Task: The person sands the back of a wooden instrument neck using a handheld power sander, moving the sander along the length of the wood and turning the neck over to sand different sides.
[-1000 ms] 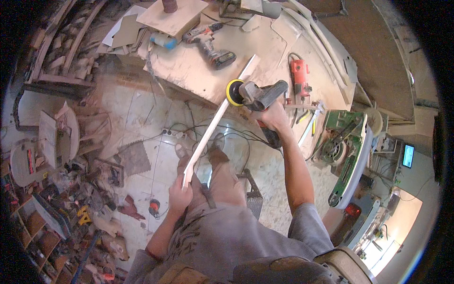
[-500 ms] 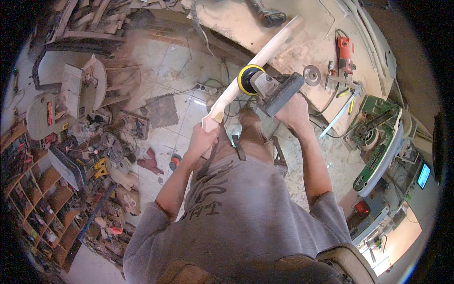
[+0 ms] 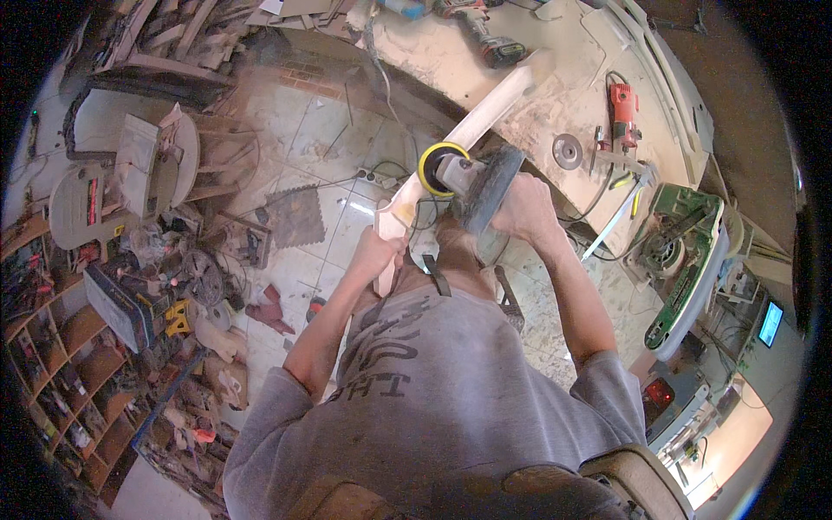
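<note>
Grip of left hand (image 3: 379,254): fingers wrapped around the near end of a long, narrow, pale wooden strip (image 3: 485,117), a short tail of which shows below the fist. Grip of right hand (image 3: 526,211): clasped around a handheld angle grinder (image 3: 498,186) with black body and grey metal head; its far fingers are hidden.

Change over the last second: the black disc with yellow rim (image 3: 432,165) stands closer to the left hand, having been near the strip's far end. It overlaps the strip and appears to bear on it, though exact contact cannot be made out. Judgement: the grinder's work has travelled down the strip to the stretch nearer the left hand, leaving less room between disc and fingers.

Strip position: slanting up and right from the left hand, across the front edge of a pale wooden table (image 3: 425,48). Its far end lies over the tabletop; whether it rests there is unclear.

Farther out on the table: a flat grey disc with a central hole (image 3: 568,152), a red corded power tool (image 3: 622,117), a dark cordless drill (image 3: 501,50). Right of the table: a green machine with a long narrow frame (image 3: 685,286).
</note>
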A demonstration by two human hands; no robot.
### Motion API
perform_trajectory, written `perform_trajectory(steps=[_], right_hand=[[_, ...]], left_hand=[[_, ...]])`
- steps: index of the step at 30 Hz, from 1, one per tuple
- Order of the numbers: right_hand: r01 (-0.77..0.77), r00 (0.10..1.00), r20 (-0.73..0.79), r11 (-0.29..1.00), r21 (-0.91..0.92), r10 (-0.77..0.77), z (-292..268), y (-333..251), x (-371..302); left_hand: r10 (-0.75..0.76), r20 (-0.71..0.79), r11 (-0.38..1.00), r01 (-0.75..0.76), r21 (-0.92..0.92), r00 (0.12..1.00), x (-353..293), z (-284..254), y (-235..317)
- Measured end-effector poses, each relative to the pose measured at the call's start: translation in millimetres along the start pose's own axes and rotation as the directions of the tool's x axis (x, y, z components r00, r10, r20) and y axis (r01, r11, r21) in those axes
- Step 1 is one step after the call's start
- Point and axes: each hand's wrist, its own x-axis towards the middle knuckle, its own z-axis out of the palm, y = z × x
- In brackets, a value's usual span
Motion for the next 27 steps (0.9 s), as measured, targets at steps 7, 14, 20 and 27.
perform_trajectory(steps=[7, 14, 20, 27], right_hand=[[0.047, 0.998, 0.046, 0.998, -0.033, -0.045, 3, -5, -1], [0.002, 1.000, 0.000, 1.000, 0.005, -0.002, -1, -10, -3], [-0.007, 1.000, -0.029, 1.000, -0.006, 0.007, 6, 3, 3], [0.034, 0.999, 0.002, 0.999, -0.030, -0.034, 3, -4, -1]], left_hand=[[0.000, 0.010, 0.997, 0.001, -0.072, 1.000, 1, 0, 2], [0.004, 0.055, 0.986, 0.005, -0.166, 0.998, 8, -5, -14], [-0.014, 0.095, 0.979, 0.033, -0.201, 0.995, 5, -6, -2], [-0.049, 0.115, 0.965, 0.077, -0.252, 0.992, 4, -7, -2]])
